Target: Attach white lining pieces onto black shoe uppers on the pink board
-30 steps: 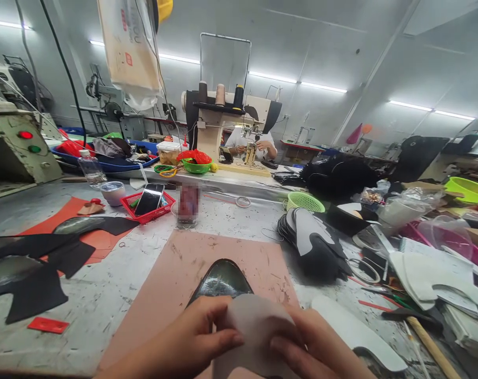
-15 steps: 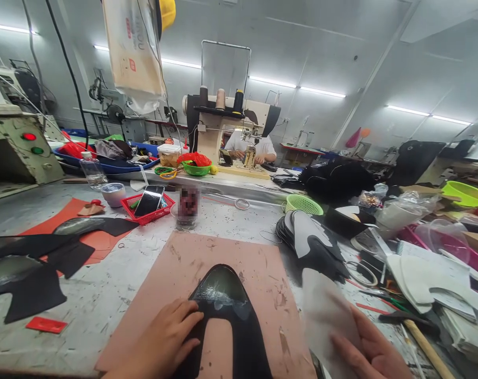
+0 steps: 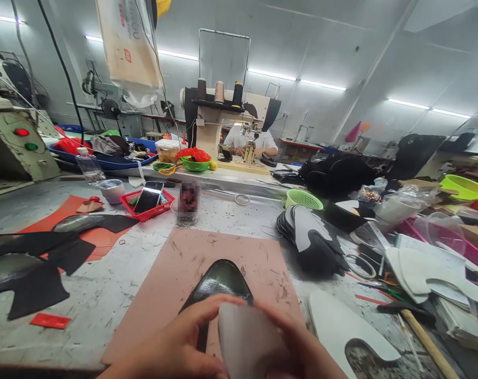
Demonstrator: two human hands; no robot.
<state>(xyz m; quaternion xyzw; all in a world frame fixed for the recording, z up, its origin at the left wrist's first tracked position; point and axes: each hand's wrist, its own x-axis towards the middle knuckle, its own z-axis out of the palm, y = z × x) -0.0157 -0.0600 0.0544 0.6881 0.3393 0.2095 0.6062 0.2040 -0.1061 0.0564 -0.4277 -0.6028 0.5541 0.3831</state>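
Note:
Both my left hand [image 3: 191, 337] and my right hand [image 3: 294, 337] are closed around a pale grey-white curved sheet piece [image 3: 249, 339], one at each side of it. The piece is tilted and slightly blurred. Beneath it lies a black shoe upper piece [image 3: 223, 279] with a shiny dark toe, its lower part hidden by my hands. That upper rests on a pinkish board [image 3: 160, 295]. To the right of my right hand, a white cut-out piece [image 3: 337, 316] lies on the table.
Stacked black and white pieces [image 3: 308, 237] lie right of the board, near a hammer [image 3: 428, 342]. A red basket [image 3: 148, 202] holds a phone. Black pieces [image 3: 33, 284] lie at left. A person [image 3: 250, 141] sits behind a sewing machine [image 3: 223, 123].
My right hand has brought the pale piece left over the black upper. My left hand has left the upper and now grips the pale piece too. The white cut-out piece is now uncovered.

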